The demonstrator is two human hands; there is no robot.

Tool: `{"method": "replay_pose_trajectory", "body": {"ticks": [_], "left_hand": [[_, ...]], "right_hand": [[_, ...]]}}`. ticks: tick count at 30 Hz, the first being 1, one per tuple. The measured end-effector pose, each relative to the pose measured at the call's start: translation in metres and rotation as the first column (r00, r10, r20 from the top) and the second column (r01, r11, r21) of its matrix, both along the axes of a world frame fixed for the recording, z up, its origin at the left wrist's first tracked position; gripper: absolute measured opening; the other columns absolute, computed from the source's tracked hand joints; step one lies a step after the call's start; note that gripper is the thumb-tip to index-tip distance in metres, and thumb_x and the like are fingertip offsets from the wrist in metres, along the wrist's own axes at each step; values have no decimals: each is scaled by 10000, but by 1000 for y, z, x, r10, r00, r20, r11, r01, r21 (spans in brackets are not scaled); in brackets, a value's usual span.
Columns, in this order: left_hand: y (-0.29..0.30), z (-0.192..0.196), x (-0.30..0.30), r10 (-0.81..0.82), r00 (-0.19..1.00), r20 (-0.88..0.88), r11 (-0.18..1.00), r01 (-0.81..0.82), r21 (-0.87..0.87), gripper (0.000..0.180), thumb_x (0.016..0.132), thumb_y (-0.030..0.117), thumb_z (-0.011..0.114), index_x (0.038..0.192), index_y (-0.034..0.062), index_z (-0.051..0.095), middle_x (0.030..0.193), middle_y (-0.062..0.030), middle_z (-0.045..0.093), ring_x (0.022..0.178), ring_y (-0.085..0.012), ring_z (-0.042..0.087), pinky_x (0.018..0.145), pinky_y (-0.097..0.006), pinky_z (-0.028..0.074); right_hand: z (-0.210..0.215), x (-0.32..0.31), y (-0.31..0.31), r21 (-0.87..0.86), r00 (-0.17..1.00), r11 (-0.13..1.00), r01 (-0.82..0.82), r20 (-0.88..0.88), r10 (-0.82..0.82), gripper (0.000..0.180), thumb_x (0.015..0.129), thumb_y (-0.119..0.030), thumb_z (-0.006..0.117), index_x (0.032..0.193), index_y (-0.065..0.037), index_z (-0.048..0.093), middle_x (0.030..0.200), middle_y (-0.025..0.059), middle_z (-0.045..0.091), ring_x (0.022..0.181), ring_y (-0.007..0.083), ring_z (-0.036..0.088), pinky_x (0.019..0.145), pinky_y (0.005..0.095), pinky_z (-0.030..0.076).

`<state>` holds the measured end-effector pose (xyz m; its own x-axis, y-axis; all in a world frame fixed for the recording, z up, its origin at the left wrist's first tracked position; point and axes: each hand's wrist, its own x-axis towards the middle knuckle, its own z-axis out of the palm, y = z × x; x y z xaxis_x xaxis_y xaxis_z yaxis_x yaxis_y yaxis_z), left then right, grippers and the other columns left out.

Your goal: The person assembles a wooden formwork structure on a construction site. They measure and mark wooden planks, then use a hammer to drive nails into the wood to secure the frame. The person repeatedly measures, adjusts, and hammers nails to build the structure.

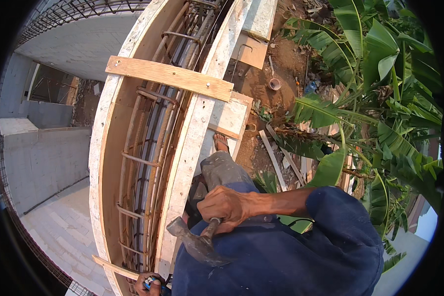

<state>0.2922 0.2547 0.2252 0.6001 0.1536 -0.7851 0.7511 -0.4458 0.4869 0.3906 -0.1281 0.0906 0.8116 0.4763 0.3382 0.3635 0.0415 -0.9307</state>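
My right hand [224, 204] is closed around the handle of a hammer [197, 245], held in front of my dark blue shirt. The worn grey metal head points down and to the left. At the lower edge, my left hand [150, 285] is closed on a small blue and black object [153, 282], partly cut off by the picture's edge. That hand is beside a short wooden strip [114, 267] lying across the formwork. Another wooden crosspiece [170, 78], with nail heads showing, bridges the two form boards farther up.
Rusty rebar [145, 153] with stirrups runs inside the long wooden formwork [185, 153]. My sandalled foot [221, 143] rests on boards to its right. Below lie dirt ground, a bucket [275, 84] and loose planks [276, 157]. Banana plants [380, 49] stand right; block walls [54, 163] left.
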Motion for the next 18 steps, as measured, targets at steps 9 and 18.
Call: {"method": "replay_pose_trajectory", "body": {"ticks": [9, 18], "left_hand": [[-88, -52, 142, -430, 669, 606, 845, 63, 530, 269, 942, 239, 609, 977, -26, 588, 834, -99, 559, 738, -193, 510, 685, -320, 434], [-153, -117, 154, -544, 396, 740, 798, -30, 602, 309, 962, 263, 589, 1012, -40, 554, 833, -109, 523, 766, -213, 516, 678, -356, 444]], "right_hand": [[-125, -71, -151, -852, 545, 524, 13, -433, -718, 199, 798, -157, 652, 852, 34, 670, 797, 269, 661, 772, 427, 671, 664, 478, 522], [-282, -95, -153, -928, 318, 368, 49, -335, -887, 349, 860, -292, 655, 1017, 20, 649, 850, 303, 669, 811, 457, 668, 741, 533, 510]]}}
